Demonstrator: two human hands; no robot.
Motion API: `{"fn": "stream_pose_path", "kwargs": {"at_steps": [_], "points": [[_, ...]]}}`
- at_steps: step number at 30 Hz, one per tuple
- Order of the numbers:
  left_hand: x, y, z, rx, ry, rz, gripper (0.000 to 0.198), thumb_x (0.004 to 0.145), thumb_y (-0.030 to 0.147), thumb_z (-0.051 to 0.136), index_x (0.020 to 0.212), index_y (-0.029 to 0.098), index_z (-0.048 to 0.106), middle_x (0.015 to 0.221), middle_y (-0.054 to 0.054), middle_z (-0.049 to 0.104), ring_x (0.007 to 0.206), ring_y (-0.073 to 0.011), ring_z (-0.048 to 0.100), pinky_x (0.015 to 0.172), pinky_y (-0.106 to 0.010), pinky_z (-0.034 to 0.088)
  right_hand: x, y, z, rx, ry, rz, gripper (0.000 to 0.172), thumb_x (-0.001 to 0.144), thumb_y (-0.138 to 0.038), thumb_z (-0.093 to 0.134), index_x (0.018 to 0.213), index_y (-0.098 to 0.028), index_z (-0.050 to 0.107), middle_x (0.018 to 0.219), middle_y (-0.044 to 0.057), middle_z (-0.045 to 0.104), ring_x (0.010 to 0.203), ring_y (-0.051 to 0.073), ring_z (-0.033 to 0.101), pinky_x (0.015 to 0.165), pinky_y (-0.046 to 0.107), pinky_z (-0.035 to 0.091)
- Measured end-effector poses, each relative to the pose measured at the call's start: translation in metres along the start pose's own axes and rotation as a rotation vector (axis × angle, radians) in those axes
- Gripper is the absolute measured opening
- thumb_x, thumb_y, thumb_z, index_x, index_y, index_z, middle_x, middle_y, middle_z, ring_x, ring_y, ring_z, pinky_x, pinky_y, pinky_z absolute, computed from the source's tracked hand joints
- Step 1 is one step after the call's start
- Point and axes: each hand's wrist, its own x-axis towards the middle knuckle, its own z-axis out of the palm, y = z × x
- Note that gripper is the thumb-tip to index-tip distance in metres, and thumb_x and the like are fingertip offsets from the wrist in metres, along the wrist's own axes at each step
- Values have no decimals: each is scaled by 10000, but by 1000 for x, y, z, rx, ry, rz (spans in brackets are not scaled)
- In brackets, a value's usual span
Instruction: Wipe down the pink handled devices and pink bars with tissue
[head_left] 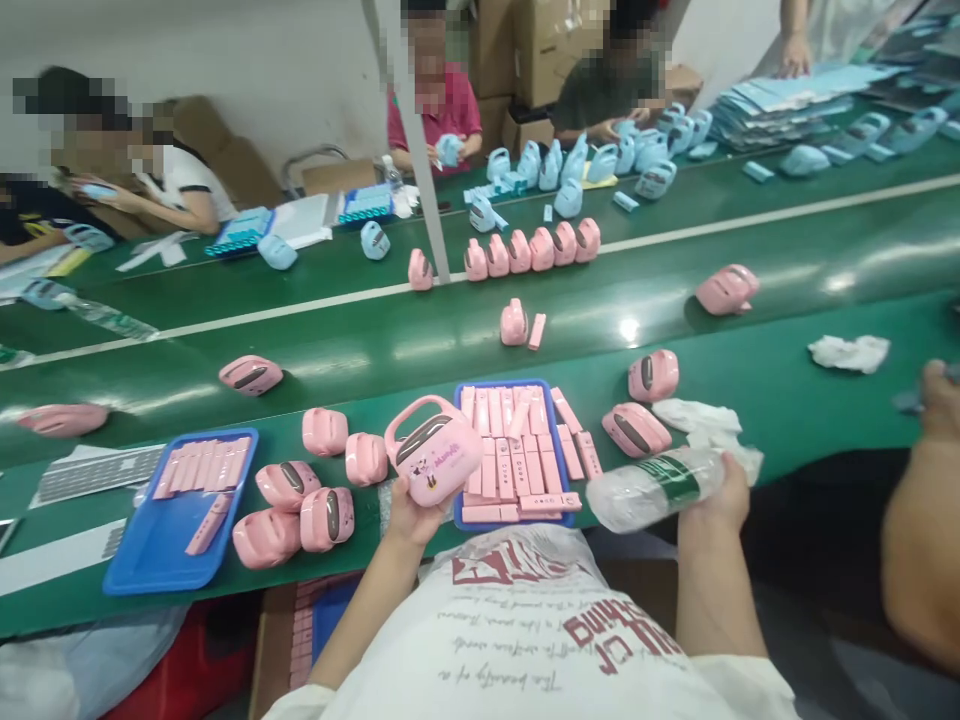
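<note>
My left hand (416, 515) is closed around the lower edge of a pink plastic housing (442, 462) with a carry handle, a dark slotted panel and a printed cartoon. In my right hand (721, 498) is a clear plastic bottle (649, 488) with a green label, tilted on its side; white tissue (712, 425) lies against or behind that hand. Between my hands, a blue tray (459, 515) holds several pink bar-shaped pieces (517, 465). More pink housings (326, 518) cluster left of my left hand.
A second blue tray (161, 560) with pink bars lies left, near printed sheets (97, 475). Pink housings (541, 248) stand along the conveyor (360, 345). Across it, co-workers sit by blue housings (529, 165). Another person's arm (926, 510) reaches in at right.
</note>
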Motion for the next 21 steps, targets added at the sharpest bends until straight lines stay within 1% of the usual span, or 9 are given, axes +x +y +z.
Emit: {"fn": "stream_pose_path", "kwargs": {"at_steps": [2, 3, 6, 8, 10, 13, 16, 19, 21], "points": [[0, 1, 0, 32, 43, -34, 712, 556, 499, 813, 1204, 343, 564, 1007, -26, 721, 971, -288, 663, 765, -413, 577, 1, -8, -13, -31, 167, -77, 455, 667, -381, 615, 1082, -219, 518, 968, 33, 610, 818, 227, 641, 736, 475, 579], [0, 1, 1, 48, 62, -47, 736, 540, 496, 821, 1211, 346, 559, 996, -24, 721, 951, -287, 666, 734, -403, 583, 0, -12, -19, -82, 208, -143, 476, 653, -376, 644, 1085, -220, 523, 978, 37, 614, 843, 236, 643, 755, 475, 576], [1, -1, 11, 106, 103, -38, 803, 490, 475, 848, 1224, 343, 551, 1014, -26, 714, 913, -275, 670, 665, -364, 588, -5, -13, -30, -419, 160, -386, 450, 643, -465, 690, 963, -166, 588, 922, 93, 642, 899, 295, 648, 809, 496, 545], [4, -4, 22, 159, 98, 1, 828, 462, 460, 862, 1219, 328, 555, 1072, -42, 703, 943, -283, 663, 681, -367, 590, -9, -2, -34, -641, 107, -483, 503, 647, -573, 663, 892, -138, 599, 881, 137, 649, 905, 326, 646, 827, 505, 523], [8, -6, 36, 216, 65, 67, 820, 451, 451, 866, 1202, 304, 573, 1142, -67, 682, 1025, -308, 639, 747, -399, 587, -11, 16, -35, -735, 93, -512, 582, 640, -655, 626, 883, -128, 583, 856, 163, 642, 884, 337, 644, 812, 505, 516], [15, -9, 53, 313, 0, 167, 776, 453, 434, 864, 1166, 269, 606, 1190, -89, 663, 1119, -324, 599, 857, -428, 560, -12, 42, -36, -746, 157, -518, 674, 630, -715, 601, 942, -121, 539, 872, 191, 620, 891, 351, 632, 805, 514, 508], [19, -10, 62, 445, -51, 232, 779, 450, 417, 870, 1159, 227, 609, 1131, -106, 686, 1087, -320, 622, 874, -432, 549, -12, 56, -42, -761, 140, -553, 709, 661, -709, 582, 1020, -102, 498, 951, 234, 601, 948, 381, 617, 828, 551, 491], [17, -11, 67, 564, -64, 338, 778, 455, 391, 878, 1154, 186, 604, 1027, -106, 712, 1013, -306, 654, 861, -433, 548, -16, 61, -54, -769, 43, -571, 673, 708, -670, 564, 1066, -105, 487, 1001, 234, 593, 993, 390, 604, 861, 577, 475], [13, -11, 70, 624, -70, 410, 761, 472, 368, 877, 1153, 174, 599, 980, -97, 714, 976, -296, 666, 864, -448, 542, -21, 61, -63, -772, 41, -570, 666, 713, -661, 570, 1081, -110, 498, 1024, 227, 592, 1026, 402, 591, 888, 597, 462]]}}
